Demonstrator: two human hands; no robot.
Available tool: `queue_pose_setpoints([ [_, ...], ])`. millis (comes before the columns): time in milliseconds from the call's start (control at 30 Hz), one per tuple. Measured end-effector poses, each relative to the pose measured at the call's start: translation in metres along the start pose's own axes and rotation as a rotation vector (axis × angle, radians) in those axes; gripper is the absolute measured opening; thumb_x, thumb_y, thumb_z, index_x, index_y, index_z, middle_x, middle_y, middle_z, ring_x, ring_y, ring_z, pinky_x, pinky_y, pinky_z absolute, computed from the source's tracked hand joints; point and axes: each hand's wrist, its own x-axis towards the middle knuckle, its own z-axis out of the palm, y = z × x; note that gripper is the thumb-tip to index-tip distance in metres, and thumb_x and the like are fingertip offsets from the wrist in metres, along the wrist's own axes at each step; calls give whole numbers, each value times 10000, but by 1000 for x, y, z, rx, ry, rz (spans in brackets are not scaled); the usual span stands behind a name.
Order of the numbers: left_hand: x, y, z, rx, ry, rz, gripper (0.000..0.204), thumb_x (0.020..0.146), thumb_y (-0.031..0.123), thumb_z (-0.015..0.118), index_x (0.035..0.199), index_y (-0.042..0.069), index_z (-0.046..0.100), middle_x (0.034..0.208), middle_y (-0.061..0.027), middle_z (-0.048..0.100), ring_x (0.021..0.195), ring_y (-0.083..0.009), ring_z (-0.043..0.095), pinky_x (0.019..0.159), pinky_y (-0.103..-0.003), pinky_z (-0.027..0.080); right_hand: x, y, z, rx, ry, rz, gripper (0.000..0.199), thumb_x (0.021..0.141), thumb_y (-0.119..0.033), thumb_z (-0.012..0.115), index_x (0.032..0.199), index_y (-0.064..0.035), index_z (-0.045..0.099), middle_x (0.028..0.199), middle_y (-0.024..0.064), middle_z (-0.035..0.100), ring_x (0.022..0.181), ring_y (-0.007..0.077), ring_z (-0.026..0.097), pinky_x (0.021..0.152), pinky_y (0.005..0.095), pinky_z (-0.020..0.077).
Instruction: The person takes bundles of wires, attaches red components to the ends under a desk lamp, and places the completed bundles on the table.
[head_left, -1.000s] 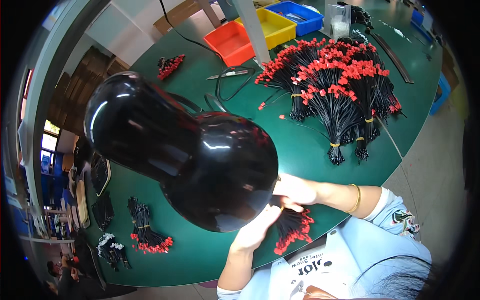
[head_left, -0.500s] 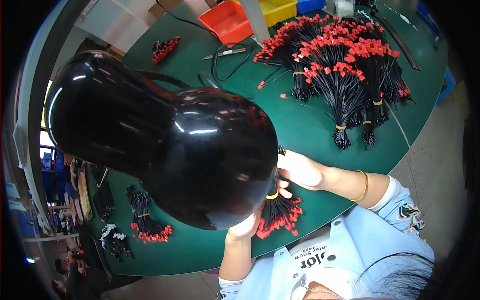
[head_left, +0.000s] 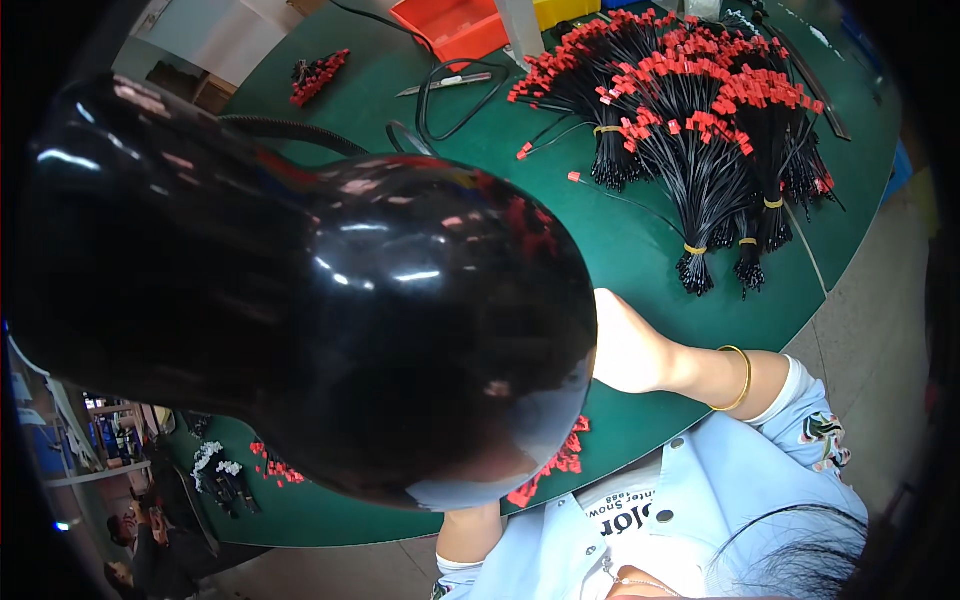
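A large glossy black hood point(head_left: 420, 330), rounded like a lamp shade, covers the middle of the view and hides most of my work. Past its right edge shows the back of my right hand point(head_left: 632, 345), with a gold bangle on the wrist; its fingers are hidden. My left hand is behind the hood, and only the wrist and forearm come out below it. Between the two arms, red connector ends of a wire bundle point(head_left: 560, 465) stick out under the hood's lower right edge. What either hand grips cannot be seen.
Banded bundles of black wires with red connectors point(head_left: 690, 130) are heaped at the far right of the green table point(head_left: 640, 240). A red bin point(head_left: 450, 30), a knife point(head_left: 445, 84) and a cable lie at the back. White-tipped wires point(head_left: 220, 475) lie at the left.
The black hood looks larger and reaches further left and down, now covering my left hand, my right fingers and most of the wire bundle between them.
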Motion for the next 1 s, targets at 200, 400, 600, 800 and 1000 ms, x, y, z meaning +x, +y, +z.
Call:
queue_pose_setpoints([
  [200,0,17,9,23,95,52,314,782,53,454,1042,-109,386,896,-201,534,696,-244,574,556,-285,493,2,-14,1,320,-28,258,163,810,-137,525,811,24,498,687,40,539,612,74,504,577,223,425],
  [400,0,17,10,-104,25,51,328,784,59,466,1058,-100,381,933,-199,519,749,-244,558,628,-298,468,-1,-9,-1,339,-77,255,173,818,-128,503,872,36,507,688,42,540,623,83,517,579,213,437],
  [600,-1,11,-8,766,57,337,452,610,-24,641,1021,-71,459,936,-130,522,827,-192,532,789,-260,388,-1,-14,8,173,77,54,419,764,-38,553,1143,11,381,819,58,523,687,107,540,626,223,462],
  [800,0,9,11,976,340,447,189,704,14,593,872,-61,548,704,-82,579,592,-140,532,588,-225,428,1,-11,3,-338,-81,-307,566,680,-77,652,1168,-34,369,800,39,511,747,109,532,661,247,448],
  [1000,-9,25,21,57,167,-145,142,752,-49,467,842,-125,546,718,-172,587,636,-212,597,590,-257,476,0,-9,4,-93,15,43,365,677,-115,669,981,-33,485,769,17,513,669,79,492,604,225,422],
])
